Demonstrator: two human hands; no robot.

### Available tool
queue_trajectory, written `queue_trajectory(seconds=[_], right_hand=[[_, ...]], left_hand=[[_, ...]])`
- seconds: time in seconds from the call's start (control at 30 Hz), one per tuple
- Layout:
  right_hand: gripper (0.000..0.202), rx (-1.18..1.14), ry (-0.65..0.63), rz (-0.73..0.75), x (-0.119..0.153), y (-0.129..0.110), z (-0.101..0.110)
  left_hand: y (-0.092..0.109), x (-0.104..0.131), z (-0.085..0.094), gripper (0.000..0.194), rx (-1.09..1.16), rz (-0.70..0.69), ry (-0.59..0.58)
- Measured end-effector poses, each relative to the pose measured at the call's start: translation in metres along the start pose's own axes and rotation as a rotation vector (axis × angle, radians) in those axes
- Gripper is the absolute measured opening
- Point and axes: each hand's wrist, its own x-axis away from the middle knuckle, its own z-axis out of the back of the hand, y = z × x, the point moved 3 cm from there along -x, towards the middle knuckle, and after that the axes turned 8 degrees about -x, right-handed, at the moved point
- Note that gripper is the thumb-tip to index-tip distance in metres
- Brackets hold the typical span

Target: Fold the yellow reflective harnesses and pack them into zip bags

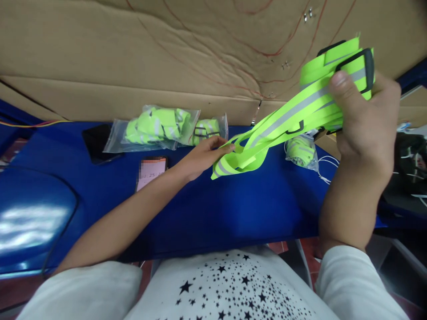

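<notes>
My right hand (362, 111), raised at the right, grips the upper end of a neon yellow-green reflective strap (293, 109) with grey stripes and black plastic buckles. The strap hangs in several loose layers, slanting down to the left. At its lower end my left hand (208, 155) pinches a fold between thumb and fingers, just above the blue table. Behind my left hand lie clear plastic bags (156, 126) with folded straps of the same colour inside.
The blue table (233, 213) backs onto a brown cardboard panel (187, 53) with red wires. A dark phone (96, 142) and a lit phone (151, 171) lie at the left. Toward the right are another bagged strap roll (300, 151), a white cable (325, 166) and dark items.
</notes>
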Motion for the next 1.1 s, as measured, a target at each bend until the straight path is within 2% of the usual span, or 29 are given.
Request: queue_trajectory(seconds=[0.1,0.17,0.27,0.37,0.43,0.5,0.63,0.67,0.7,0.8,0.83,0.93,1.07,1.1], right_hand=[[0.029,-0.041,0.001,0.010,-0.002,0.002,0.002],[0.034,-0.038,0.019,-0.007,-0.005,0.009,0.005],[0.038,0.017,0.052,-0.029,-0.010,0.023,0.008],[0.041,0.043,0.023,-0.068,-0.011,0.036,0.006],[0.042,0.042,-0.021,-0.096,-0.009,0.043,0.003],[0.041,0.054,-0.060,-0.114,-0.008,0.049,0.000],[0.042,0.077,-0.025,-0.128,-0.010,0.060,0.003],[0.042,0.072,-0.002,-0.114,-0.011,0.061,0.004],[0.042,0.069,0.022,-0.096,-0.013,0.061,0.006],[0.042,0.094,0.081,-0.060,-0.016,0.054,0.011],[0.043,0.106,0.097,-0.054,-0.017,0.050,0.013],[0.046,0.107,0.113,-0.024,-0.017,0.034,0.017],[0.043,0.027,0.051,-0.042,-0.015,0.022,0.018],[0.041,0.000,0.034,-0.055,-0.014,0.023,0.017]], left_hand=[[0.000,0.001,-0.004,0.028,0.314,0.115,-0.116],[0.005,0.002,-0.003,0.019,0.496,0.060,-0.115],[0.016,0.006,0.002,0.010,0.700,-0.088,-0.017],[0.027,0.011,0.004,0.022,0.824,-0.128,0.048],[0.032,0.014,0.005,0.035,0.879,-0.096,0.031],[0.035,0.016,0.006,0.048,0.858,-0.066,-0.054],[0.034,0.021,0.003,0.065,0.541,-0.094,-0.443],[0.032,0.022,0.002,0.066,0.467,-0.112,-0.517],[0.030,0.022,0.001,0.062,0.404,-0.137,-0.544],[0.023,0.017,-0.001,0.032,0.217,-0.177,-0.412],[0.019,0.014,-0.002,0.028,0.155,-0.172,-0.370],[0.009,0.005,-0.004,0.028,0.059,-0.129,-0.276],[-0.003,-0.004,0.002,0.034,0.112,-0.038,-0.044],[-0.005,-0.004,0.003,0.036,0.102,-0.019,-0.021]])
